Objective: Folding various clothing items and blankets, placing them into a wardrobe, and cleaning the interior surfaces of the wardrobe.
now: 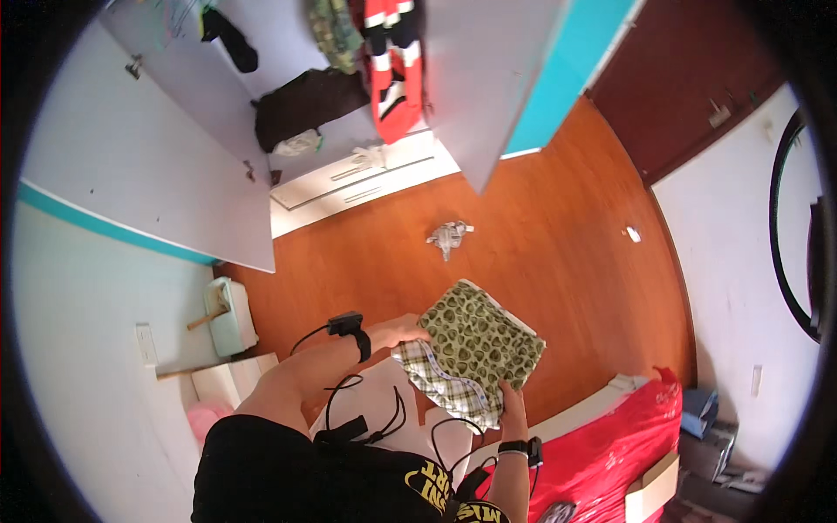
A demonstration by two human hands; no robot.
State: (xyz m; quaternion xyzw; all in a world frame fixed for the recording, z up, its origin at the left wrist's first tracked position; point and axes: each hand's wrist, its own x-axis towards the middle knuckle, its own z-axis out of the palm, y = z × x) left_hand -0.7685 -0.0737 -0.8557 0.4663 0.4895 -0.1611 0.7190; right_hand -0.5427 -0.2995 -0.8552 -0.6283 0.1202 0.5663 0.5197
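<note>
Between my two hands is a folded green cloth (480, 333) with a dark heart-like print, held out in front of my body. Along its near side hangs a plaid fabric part (431, 376) with a wavy pale trim. My left hand (407, 330) grips the cloth's left corner, its fingers partly hidden by the fabric. At the lower right corner, my right hand (512, 400) holds the edge with the thumb on top. Each wrist wears a black strap with a small device and cable.
Ahead stands an open wardrobe with a left door (163, 170), a right door (484, 85), hanging clothes and white drawers (366, 183). A crumpled grey cloth (448, 238) lies on the wooden floor (556, 261). A red-covered bed (601, 451) is at lower right, a pale green bin (232, 317) at left.
</note>
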